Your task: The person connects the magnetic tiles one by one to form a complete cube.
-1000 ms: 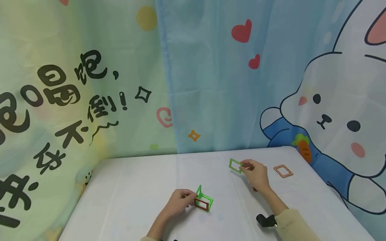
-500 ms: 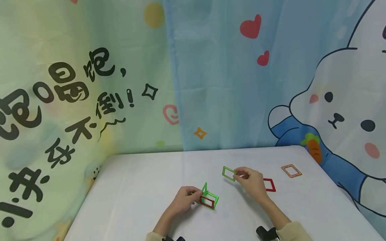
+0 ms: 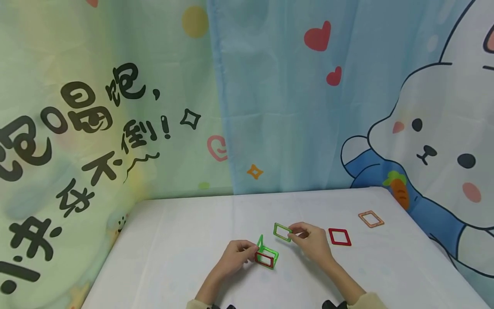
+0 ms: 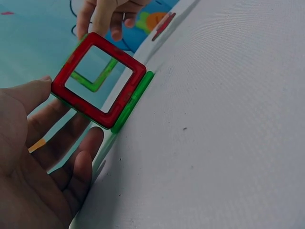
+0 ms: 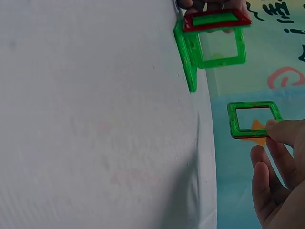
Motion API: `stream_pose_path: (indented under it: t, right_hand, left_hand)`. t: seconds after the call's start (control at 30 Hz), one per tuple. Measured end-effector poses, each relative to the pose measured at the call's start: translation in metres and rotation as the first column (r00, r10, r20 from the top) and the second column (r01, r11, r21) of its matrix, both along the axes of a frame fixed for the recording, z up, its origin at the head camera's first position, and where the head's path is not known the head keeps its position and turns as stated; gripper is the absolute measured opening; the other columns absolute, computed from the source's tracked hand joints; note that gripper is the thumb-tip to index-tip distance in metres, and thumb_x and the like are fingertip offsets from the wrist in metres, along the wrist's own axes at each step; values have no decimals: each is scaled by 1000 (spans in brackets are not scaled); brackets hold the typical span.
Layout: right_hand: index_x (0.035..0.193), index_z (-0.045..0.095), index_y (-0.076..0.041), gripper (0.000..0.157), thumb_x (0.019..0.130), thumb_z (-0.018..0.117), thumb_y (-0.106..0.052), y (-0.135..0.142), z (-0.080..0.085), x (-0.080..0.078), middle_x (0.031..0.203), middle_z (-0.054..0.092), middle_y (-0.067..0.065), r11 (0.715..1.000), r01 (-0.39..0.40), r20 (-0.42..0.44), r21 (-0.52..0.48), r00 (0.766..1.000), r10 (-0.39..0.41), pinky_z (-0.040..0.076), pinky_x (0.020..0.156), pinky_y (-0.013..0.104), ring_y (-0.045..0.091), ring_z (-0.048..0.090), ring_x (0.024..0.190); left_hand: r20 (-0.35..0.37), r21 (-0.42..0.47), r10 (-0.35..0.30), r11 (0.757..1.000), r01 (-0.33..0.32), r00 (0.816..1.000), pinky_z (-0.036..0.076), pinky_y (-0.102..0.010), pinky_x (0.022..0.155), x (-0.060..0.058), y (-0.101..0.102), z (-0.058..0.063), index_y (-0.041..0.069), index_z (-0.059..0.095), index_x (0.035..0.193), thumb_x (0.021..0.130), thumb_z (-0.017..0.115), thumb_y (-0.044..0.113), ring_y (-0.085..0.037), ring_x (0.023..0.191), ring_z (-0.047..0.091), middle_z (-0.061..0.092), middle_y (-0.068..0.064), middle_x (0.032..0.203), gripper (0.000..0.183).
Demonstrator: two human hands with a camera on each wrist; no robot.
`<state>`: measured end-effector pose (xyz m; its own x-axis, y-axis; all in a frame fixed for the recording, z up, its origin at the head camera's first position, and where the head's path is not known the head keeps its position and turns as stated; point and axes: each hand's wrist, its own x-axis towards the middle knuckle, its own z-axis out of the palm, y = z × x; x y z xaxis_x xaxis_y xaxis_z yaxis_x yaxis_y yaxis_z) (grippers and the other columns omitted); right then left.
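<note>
My left hand [image 3: 236,259] pinches a small assembly of square magnetic tiles with hollow centres. In the left wrist view its red tile [image 4: 86,106] stands on edge beside a green tile [image 4: 133,102] low on the table. Another green tile [image 5: 221,62] joins them in the right wrist view, where the left fingers are partly cut off at the top. My right hand [image 3: 313,245] pinches one loose green tile [image 5: 250,134] by its edge, thumb on one side. That tile is raised above the table, right of the assembly and apart from it.
On the white table [image 3: 185,240] a red tile [image 3: 340,243] lies flat to the right of my right hand. Farther right lies an orange tile [image 3: 371,225]. Behind the table hangs a printed curtain [image 3: 270,128].
My right hand has moved left and nearer with the green tile, toward the assembly. The red tile on the table has come out from behind that hand. The left hand keeps its grip.
</note>
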<state>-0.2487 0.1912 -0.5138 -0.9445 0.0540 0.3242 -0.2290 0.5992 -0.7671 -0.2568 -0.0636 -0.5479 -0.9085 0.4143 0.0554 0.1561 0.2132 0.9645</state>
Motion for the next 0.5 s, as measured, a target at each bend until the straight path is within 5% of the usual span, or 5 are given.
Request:
stream_pose_path:
  t: [0.5]
  right_hand:
    - [88,74,-12,18,75,81,-1,-20,0,8,77,70,-4,998,-60,1,-6,998,60,49,61,24,10,61,66]
  left_hand:
    - [14,-10,40,999,-40,999,42,-24,51,2,1,1,6,74,98,96,62,28,-10,60,51,63,-2,75,25]
